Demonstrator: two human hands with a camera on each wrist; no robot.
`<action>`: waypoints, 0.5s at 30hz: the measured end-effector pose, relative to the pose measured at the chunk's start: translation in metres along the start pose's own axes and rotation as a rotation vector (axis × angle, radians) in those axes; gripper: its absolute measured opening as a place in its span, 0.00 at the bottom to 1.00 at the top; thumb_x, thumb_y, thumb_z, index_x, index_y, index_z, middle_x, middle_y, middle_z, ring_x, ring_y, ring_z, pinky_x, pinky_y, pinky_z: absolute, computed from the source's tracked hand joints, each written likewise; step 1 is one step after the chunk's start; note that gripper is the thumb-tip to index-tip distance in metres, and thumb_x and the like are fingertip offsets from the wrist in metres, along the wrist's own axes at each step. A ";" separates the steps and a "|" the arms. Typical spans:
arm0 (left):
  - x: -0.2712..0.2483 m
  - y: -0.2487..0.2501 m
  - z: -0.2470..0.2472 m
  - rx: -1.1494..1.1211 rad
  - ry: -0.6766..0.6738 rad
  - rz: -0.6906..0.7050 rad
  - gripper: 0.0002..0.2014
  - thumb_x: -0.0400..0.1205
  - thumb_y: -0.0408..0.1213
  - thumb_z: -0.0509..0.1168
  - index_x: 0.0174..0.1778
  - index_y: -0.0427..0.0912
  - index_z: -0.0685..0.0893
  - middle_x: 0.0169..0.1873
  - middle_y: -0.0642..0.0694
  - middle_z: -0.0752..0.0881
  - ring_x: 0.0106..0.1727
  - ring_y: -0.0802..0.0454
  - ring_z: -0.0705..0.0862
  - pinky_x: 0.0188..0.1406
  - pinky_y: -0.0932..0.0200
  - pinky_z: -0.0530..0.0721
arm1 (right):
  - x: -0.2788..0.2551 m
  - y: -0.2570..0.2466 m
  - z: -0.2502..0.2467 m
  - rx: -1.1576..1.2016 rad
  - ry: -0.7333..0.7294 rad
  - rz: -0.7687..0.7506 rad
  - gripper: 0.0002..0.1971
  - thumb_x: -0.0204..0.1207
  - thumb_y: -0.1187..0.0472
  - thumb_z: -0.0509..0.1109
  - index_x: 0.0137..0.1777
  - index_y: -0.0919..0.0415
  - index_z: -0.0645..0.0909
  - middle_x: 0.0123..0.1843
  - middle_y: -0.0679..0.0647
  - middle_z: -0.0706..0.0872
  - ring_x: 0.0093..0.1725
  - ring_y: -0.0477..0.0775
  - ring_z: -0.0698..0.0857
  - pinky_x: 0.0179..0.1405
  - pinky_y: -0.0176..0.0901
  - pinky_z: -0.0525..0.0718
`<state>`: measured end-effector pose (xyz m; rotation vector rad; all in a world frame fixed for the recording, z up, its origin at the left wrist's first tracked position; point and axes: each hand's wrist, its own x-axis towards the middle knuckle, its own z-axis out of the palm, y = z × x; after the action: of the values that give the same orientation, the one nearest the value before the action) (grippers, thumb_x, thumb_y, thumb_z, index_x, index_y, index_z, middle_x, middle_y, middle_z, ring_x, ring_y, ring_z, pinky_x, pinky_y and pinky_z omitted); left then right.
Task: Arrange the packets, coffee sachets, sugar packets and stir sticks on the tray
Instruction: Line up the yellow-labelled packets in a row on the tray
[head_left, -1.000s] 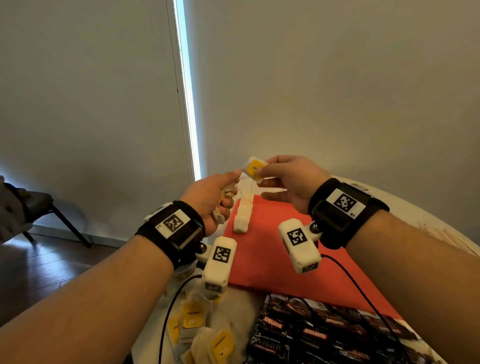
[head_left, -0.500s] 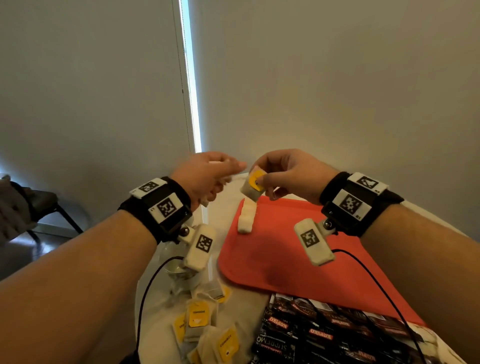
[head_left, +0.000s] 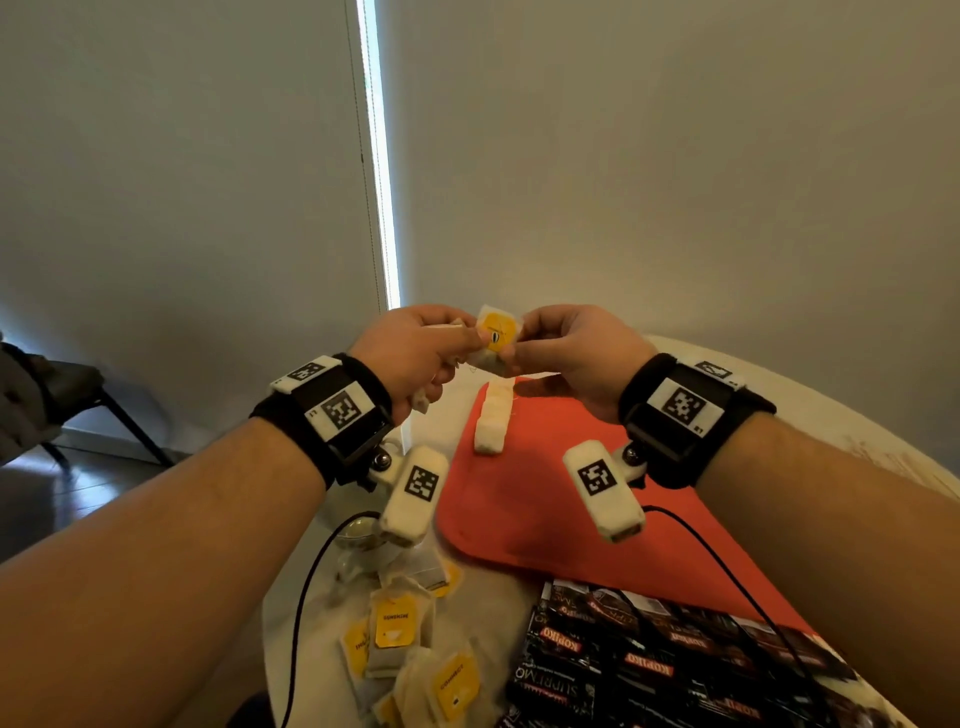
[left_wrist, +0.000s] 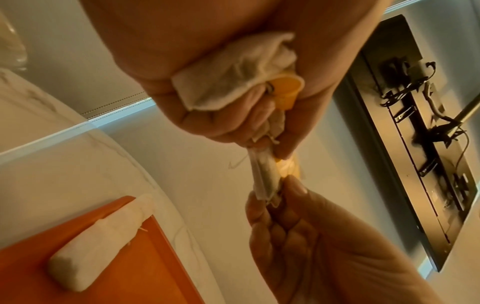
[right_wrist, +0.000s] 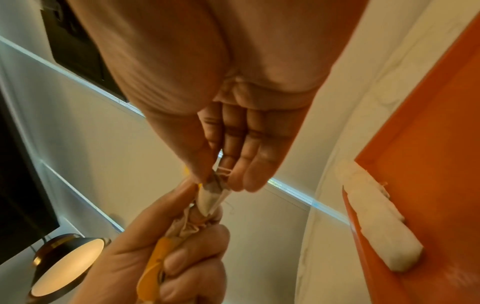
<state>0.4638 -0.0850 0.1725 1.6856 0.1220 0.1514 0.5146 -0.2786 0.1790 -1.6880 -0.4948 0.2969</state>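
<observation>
A white tea bag with a yellow tag (head_left: 496, 338) hangs in the air over the far end of the orange tray (head_left: 545, 499). My left hand (head_left: 467, 343) pinches its left end, and my right hand (head_left: 515, 349) pinches its right end. The left wrist view shows more crumpled tea bags (left_wrist: 233, 78) bunched in my left palm, with the shared bag (left_wrist: 269, 179) stretched down to the right hand's fingertips (left_wrist: 293, 185). A row of white packets (head_left: 493, 421) lies along the tray's far left edge. Loose yellow-tagged tea bags (head_left: 397, 623) and black Kopiko coffee sachets (head_left: 649, 660) lie on the table near me.
The round white table (head_left: 831, 415) carries the tray; a glass cup (head_left: 358, 535) stands under my left wrist. A dark chair (head_left: 78, 395) is on the floor at the left. Cables run from both wrist cameras across the sachets.
Both hands have risen and come together. The tea bag that my right hand held alone is now pinched by both hands above the tray's far end.
</observation>
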 end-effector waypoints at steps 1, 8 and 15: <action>0.001 -0.002 0.000 0.004 0.004 -0.010 0.06 0.82 0.41 0.77 0.52 0.45 0.90 0.36 0.44 0.82 0.24 0.56 0.71 0.18 0.63 0.68 | 0.002 0.003 0.002 0.019 0.003 0.017 0.06 0.76 0.71 0.78 0.44 0.61 0.85 0.41 0.58 0.91 0.43 0.54 0.92 0.43 0.49 0.91; 0.010 -0.004 -0.011 -0.093 0.122 -0.107 0.10 0.85 0.43 0.74 0.43 0.45 0.81 0.29 0.50 0.77 0.20 0.59 0.68 0.13 0.67 0.63 | 0.011 0.054 0.012 -0.044 0.035 0.344 0.12 0.72 0.75 0.79 0.40 0.61 0.80 0.36 0.62 0.88 0.33 0.55 0.90 0.38 0.49 0.89; 0.009 -0.006 -0.016 -0.109 0.108 -0.111 0.07 0.84 0.41 0.74 0.47 0.43 0.85 0.31 0.48 0.79 0.22 0.58 0.71 0.16 0.65 0.68 | 0.015 0.083 0.025 -0.121 0.025 0.526 0.09 0.71 0.77 0.80 0.38 0.67 0.83 0.38 0.66 0.91 0.35 0.59 0.90 0.40 0.51 0.92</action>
<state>0.4703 -0.0675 0.1683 1.5579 0.2828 0.1631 0.5290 -0.2595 0.0940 -1.9219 -0.0399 0.6355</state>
